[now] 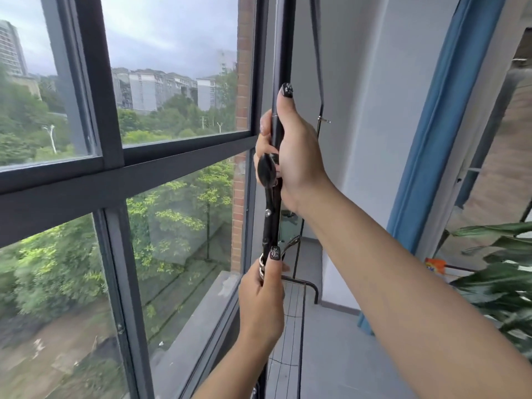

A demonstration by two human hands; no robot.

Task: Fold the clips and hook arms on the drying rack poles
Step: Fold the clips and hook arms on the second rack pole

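Head view: both hands (left [260,300], right [290,151]) grip pole [283,53] beside window [95,156].

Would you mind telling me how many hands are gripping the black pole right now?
2. The right hand wraps the pole higher up, by the black clip; the left hand grips it lower down.

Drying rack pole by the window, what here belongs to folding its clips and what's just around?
Part of the job:
- black pole
- black clip arm folded along it
- right hand gripping the pole
- left hand gripping lower down

Just around:
- window frame
- blue curtain
- leafy plant
- second hanging bar
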